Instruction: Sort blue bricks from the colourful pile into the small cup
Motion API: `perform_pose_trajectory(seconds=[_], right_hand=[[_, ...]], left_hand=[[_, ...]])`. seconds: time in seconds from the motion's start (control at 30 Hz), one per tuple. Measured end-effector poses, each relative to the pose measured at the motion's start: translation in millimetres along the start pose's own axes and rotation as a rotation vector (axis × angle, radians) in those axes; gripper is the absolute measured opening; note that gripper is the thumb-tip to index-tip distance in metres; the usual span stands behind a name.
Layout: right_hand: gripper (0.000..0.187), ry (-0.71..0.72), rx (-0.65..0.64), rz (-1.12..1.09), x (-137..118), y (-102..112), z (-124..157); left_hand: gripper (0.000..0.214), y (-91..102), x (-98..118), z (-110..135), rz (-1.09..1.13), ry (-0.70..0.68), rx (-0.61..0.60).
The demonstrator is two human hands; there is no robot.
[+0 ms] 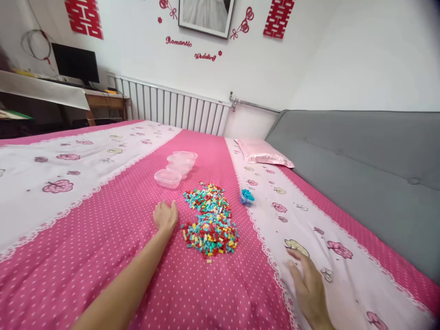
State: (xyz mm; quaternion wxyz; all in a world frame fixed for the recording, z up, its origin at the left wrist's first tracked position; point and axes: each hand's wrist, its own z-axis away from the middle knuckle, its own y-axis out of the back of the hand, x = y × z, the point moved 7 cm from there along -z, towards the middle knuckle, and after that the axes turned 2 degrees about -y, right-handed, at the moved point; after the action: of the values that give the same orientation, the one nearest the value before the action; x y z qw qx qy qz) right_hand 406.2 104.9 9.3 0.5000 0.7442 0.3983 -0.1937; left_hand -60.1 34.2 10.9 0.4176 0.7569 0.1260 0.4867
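Observation:
A heap of small toy bricks [211, 229] in red, yellow, teal and white lies in the middle of the pink bedspread. My left hand [165, 215] rests just left of the heap, back up and fingers curled under; whatever is inside it, if anything, is hidden. Over the white floral strip on the right, my right hand [307, 284] is held with thumb and fingers apart, holding nothing. A small clear tub of blue bricks [247, 196] stands to the right of the heap, apart from both hands. Beyond my left hand are several clear plastic tubs [168, 178] in a row.
The bedspread [220, 293] has rumples near me. A pink pillow [263, 151] lies at the far right against a grey headboard [354, 151]. Behind the bed stands a white radiator [172, 103]. A desk with a monitor [76, 62] is at the far left.

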Motion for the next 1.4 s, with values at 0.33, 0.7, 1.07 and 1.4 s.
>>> perform_pose_trajectory(seconds=[0.33, 0.7, 1.07, 1.4], right_hand=[[0.079, -0.055, -0.495, -0.431, -77, -223, -163], [0.077, 0.05, -0.732, -0.501, -107, -378, -240], [0.043, 0.289, -1.115, -0.433, -162, -363, -188], [0.046, 0.317, -0.785, -0.489, -163, -244, -127]], left_hand=[[0.061, -72.4, 38, -27, 0.17, -0.103, -0.089], [0.064, -98.8, 35, -44, 0.589, -0.059, -0.276], [0.056, -100.7, 47, -35, 0.992, 0.017, -0.442], [0.051, -65.6, 101, 11, 0.95, -0.233, -0.77]])
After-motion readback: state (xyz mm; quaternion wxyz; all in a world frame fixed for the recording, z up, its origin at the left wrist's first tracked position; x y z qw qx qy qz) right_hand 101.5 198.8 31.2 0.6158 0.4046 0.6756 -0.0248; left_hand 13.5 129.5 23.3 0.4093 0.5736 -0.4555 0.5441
